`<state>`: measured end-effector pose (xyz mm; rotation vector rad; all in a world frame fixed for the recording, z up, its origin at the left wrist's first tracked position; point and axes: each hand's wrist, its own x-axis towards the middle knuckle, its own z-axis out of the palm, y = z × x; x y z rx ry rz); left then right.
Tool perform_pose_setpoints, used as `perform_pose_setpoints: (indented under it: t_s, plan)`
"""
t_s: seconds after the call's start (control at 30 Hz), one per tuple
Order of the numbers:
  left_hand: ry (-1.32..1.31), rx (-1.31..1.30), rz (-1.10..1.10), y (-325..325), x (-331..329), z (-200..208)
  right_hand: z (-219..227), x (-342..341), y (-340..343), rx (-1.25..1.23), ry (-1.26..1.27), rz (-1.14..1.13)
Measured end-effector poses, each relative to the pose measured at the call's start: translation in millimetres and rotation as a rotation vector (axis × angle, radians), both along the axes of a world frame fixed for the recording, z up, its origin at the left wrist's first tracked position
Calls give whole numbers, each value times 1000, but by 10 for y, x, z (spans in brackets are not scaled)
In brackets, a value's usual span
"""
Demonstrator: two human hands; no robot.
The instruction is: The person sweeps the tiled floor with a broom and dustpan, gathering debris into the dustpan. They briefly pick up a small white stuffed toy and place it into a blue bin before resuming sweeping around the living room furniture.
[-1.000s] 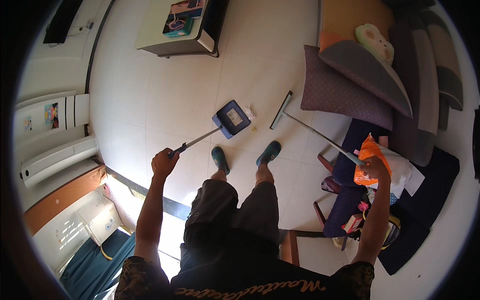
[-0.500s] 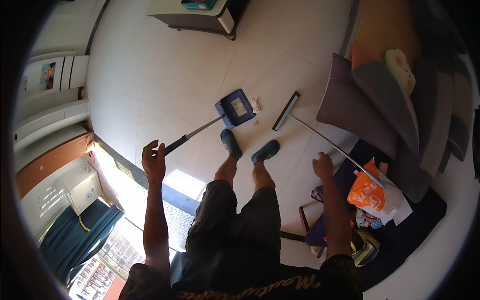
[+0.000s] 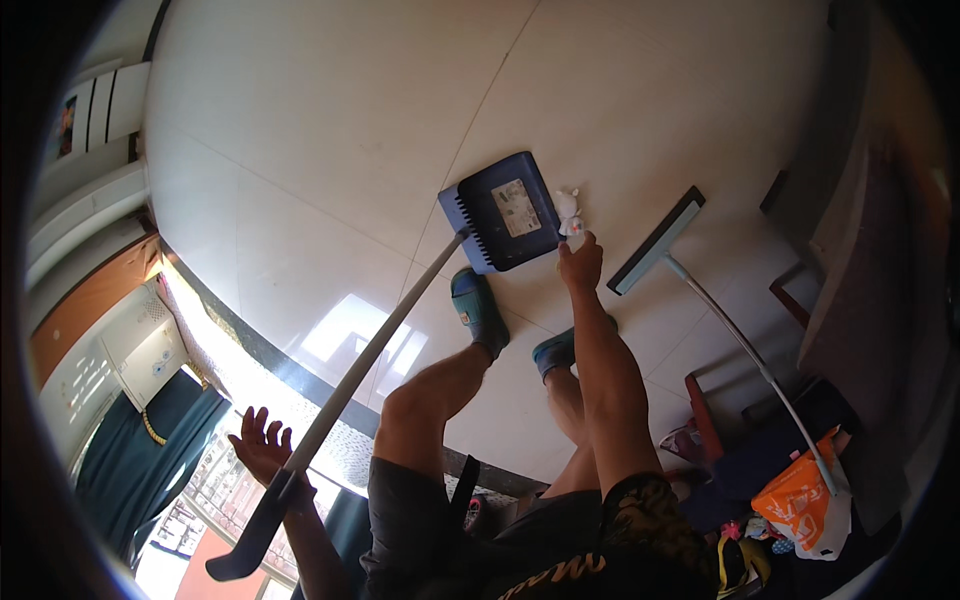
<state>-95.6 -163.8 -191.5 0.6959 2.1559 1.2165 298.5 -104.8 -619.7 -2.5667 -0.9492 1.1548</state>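
A blue dustpan (image 3: 482, 205) with a toothed edge lies on the floor in front of my feet. Its long grey handle (image 3: 380, 340) slants back and crosses over my left wrist. My left hand (image 3: 262, 447) is open beside the handle, fingers spread and not wrapped round it. Bent low, I reach down with my right hand (image 3: 582, 262) at the pan's right corner. Its fingers are closed at a small pale thing whose kind is unclear. Touching or just beyond the fingertips is a small white plush toy (image 3: 568, 208), against the pan's right side.
A floor squeegee (image 3: 660, 240) leans at the right, its pole reaching an orange and white bag (image 3: 800, 500). My feet in green clogs (image 3: 480, 305) stand close to the pan. A dark green curtain (image 3: 150, 480) hangs at the lower left, near a bright doorway sill.
I have bent down. My right hand has moved from beside the squeegee to the toy by the pan. My left hand has let go of the dustpan handle, which now lies across my wrist.
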Motion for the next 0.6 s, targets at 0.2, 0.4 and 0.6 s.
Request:
perform_pose_setpoints:
  t_s: [0.2, 0.4, 0.6]
  plan:
    - [25, -174, -59, 79, 268, -645, -692, -5, 298, -18, -49, -29]
    - [132, -414, -292, 139, 555, -398, 133, 139, 154, 173, 487, -171]
    - [-178, -393, -318, -23, 1028, 422, 2310, 141, 115, 195, 1292, -547]
